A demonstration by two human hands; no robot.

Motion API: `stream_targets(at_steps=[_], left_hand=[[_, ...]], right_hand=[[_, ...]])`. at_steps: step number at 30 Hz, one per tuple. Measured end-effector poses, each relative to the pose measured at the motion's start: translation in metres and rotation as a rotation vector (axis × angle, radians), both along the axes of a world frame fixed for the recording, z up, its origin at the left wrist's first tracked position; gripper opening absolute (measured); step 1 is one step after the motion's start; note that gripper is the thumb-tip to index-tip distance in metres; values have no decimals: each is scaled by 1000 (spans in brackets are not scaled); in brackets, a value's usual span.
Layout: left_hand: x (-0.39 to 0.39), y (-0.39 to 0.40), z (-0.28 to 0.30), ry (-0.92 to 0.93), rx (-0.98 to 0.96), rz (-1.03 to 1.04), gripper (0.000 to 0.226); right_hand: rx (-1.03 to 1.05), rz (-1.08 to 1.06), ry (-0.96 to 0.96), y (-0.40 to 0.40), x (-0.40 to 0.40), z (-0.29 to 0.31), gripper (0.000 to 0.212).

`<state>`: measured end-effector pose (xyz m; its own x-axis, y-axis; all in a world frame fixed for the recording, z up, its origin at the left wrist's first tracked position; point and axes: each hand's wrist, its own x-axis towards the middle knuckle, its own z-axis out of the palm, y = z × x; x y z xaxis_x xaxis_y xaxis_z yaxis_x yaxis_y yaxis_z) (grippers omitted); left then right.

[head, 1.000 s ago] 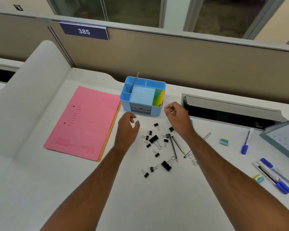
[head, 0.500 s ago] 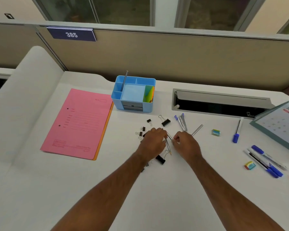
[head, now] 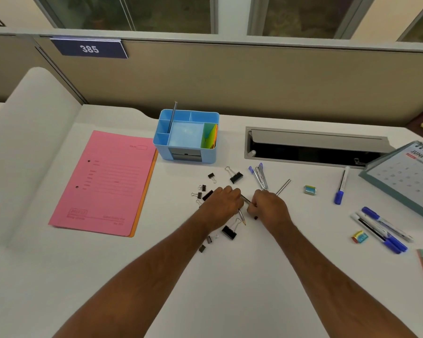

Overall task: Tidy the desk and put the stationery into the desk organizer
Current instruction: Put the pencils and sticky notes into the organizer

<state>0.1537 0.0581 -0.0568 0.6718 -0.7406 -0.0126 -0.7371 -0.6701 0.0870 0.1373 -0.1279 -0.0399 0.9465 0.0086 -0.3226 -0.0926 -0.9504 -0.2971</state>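
**Both hands closing on the pencils amid the clips**

Both hands work side by side at the middle of the white surface [head: 254, 276]. Left hand [head: 224, 206] is curled knuckles-up over a pencil [head: 241, 218] whose sharpened tip pokes out toward the person, its long axis running roughly away from the body. Right hand [head: 266, 207] is bunched, fingers pinched on a dark slim stick [head: 246, 199] that bridges the gap between the two hands; whether that grip is firm I cannot tell.

Around them lie scattered binder clips [head: 236, 177], one larger clip [head: 229, 232] just nearer the body than the left hand. Just beyond the right hand are a bundle of blue-capped pens [head: 259, 175] and a metal-grey pencil [head: 283, 187].

Farther off, straight ahead and slightly left, stands the blue desk organizer [head: 188, 136], one pencil [head: 172, 117] already upright in its back-left slot. Being on that side, the left hand looks the nearer; the pencils would need tipping upright to drop in. A pink folder [head: 103, 181] lies left; more pens [head: 381, 229], a marker [head: 341, 185], erasers [head: 310, 189] and a calendar [head: 405, 176] sit well to the right.
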Motion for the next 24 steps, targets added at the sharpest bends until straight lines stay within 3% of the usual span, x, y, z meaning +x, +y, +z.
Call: stream_targets(at_steps=[5, 12, 18, 24], left_hand=[[10, 2, 5, -1, 41, -31, 17], [30, 1, 18, 20, 132, -194, 13], [43, -5, 24, -76, 328, -527, 12], [52, -21, 30, -28, 504, -637, 28]], right_hand=[[97, -62, 15, -9, 4, 9, 11], [422, -318, -35, -22, -2, 11, 12], [449, -371, -39, -31, -4, 13, 11], [451, -411, -33, -41, -4, 6, 10]])
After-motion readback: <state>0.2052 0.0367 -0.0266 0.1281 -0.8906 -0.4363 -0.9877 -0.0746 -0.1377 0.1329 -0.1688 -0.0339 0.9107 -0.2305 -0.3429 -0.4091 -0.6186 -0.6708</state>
